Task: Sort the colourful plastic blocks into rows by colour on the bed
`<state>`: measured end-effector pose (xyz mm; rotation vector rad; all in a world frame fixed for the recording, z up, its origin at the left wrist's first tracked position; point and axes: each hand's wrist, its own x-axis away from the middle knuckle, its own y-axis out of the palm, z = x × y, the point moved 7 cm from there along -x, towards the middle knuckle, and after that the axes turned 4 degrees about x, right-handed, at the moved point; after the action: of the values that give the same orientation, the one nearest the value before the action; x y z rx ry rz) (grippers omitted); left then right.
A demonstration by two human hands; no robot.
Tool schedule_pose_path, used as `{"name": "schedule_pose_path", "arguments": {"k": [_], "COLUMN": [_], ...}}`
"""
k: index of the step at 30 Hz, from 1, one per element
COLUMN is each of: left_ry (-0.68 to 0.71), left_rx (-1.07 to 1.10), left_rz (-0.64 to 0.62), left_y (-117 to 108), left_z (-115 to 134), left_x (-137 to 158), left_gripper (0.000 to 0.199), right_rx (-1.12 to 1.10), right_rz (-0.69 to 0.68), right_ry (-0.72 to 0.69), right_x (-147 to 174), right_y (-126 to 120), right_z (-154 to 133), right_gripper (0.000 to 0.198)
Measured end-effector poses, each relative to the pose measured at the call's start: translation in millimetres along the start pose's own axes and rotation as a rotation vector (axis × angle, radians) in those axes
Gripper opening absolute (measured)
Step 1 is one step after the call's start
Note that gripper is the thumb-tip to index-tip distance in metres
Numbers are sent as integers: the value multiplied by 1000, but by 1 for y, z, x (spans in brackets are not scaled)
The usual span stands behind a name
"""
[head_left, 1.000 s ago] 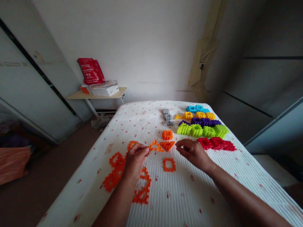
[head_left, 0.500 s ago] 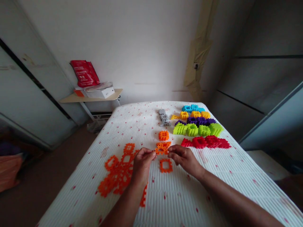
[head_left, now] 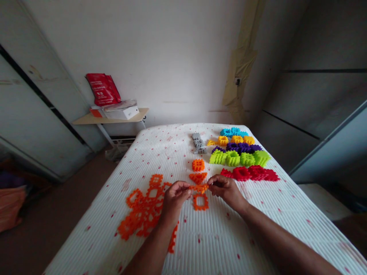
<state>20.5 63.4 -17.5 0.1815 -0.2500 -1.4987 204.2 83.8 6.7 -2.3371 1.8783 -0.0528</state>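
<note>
Between my hands is an orange interlocking plastic block (head_left: 198, 188) with toothed edges, tilted so that it shows nearly edge-on. My left hand (head_left: 177, 196) pinches its left end, and my right hand (head_left: 226, 190) pinches the right end. Just beyond it lie an orange triangular block (head_left: 198, 177) and a stack of orange square blocks (head_left: 198, 165). A square orange frame block (head_left: 200, 208) lies on the bed cover below the held one. Left of my left hand spreads a loose pile of orange blocks (head_left: 143, 214), partly hidden by my forearm.
Rows of red (head_left: 249, 173), green (head_left: 240, 158), purple (head_left: 243, 147), yellow (head_left: 237, 139) and blue blocks (head_left: 233, 132) stand at the right. Grey blocks (head_left: 198, 143) lie farther back. A small table (head_left: 83, 119) beyond the bed (head_left: 218, 244) holds a red bag (head_left: 102, 89).
The held orange block has tipped from showing its face to nearly edge-on and come slightly nearer. My right hand has shifted a little to the right.
</note>
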Motion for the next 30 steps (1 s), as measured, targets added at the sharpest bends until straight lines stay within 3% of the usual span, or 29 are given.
{"name": "schedule_pose_path", "arguments": {"k": [14,20,26,30], "left_ry": [23,14,116,258], "left_rx": [27,-16,-242,-465], "left_rz": [44,79,42,21], "left_y": [-3,-1,8,15], "left_z": [-2,3,31,47], "left_x": [-3,-3,-14,-30], "left_gripper": [18,25,20,19], "right_rx": [122,383,570,650], "right_rz": [40,58,110,134], "right_ry": [-139,-297,-434,-408], "right_x": [1,3,-9,-26], "right_y": [1,-1,-5,-6], "right_z": [0,-11,-32,-35], "right_gripper": [15,10,11,13]}}
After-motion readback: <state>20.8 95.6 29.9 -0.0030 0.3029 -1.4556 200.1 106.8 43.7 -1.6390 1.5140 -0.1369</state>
